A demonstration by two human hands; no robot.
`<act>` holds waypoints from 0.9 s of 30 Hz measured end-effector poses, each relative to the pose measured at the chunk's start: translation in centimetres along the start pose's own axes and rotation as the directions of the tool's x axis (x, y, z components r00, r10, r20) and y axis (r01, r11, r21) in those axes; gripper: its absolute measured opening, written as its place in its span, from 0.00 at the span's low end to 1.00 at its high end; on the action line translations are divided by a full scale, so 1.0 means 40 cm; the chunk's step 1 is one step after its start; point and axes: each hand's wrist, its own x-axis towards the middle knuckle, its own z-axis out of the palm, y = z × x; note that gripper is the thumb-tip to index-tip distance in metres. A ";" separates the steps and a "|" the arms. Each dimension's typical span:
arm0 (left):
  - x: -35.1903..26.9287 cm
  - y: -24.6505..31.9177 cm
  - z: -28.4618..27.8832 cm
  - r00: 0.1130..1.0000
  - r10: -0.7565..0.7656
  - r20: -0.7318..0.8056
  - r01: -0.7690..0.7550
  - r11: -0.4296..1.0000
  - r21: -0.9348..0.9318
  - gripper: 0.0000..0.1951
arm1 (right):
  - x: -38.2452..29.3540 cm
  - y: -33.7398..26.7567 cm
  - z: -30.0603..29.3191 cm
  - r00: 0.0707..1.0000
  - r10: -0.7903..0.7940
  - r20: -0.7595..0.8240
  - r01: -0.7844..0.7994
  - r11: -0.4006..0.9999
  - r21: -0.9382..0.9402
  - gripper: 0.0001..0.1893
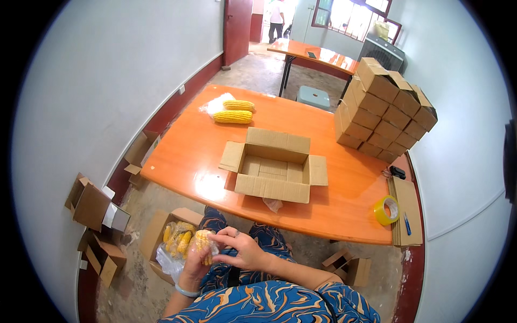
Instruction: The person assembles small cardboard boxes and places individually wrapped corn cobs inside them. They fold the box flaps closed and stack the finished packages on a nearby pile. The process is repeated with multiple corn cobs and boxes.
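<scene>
An ear of corn (204, 242) with clear plastic about it is held upright over my lap. My left hand (193, 264) grips its lower part, while the fingers of my right hand (241, 249) touch the corn and plastic from the right. Beside my left leg, a floor carton (190, 217) holds several ears of corn in clear plastic. On the orange table (177, 157) stands an open cardboard box (272, 187) with its flaps folded out; no corn shows inside. Two yellow ears of corn (233, 117) lie beyond it at the left, next to crumpled clear plastic (216, 104).
Stacked cardboard boxes (373, 109) stand at the table's right. Near them are yellow tape (386, 210), a blue cutter (407, 224) and flat cardboard (410, 202). Open cartons (89, 204) lie by the left wall. A stool (313, 97) stands behind; a person (276, 18) is at the doorway.
</scene>
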 end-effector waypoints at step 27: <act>-0.012 -0.019 0.053 0.999 0.012 0.031 -0.010 0.998 -0.061 0.30 | -0.007 0.089 -0.068 0.882 0.312 0.352 -0.467 0.666 0.581 0.16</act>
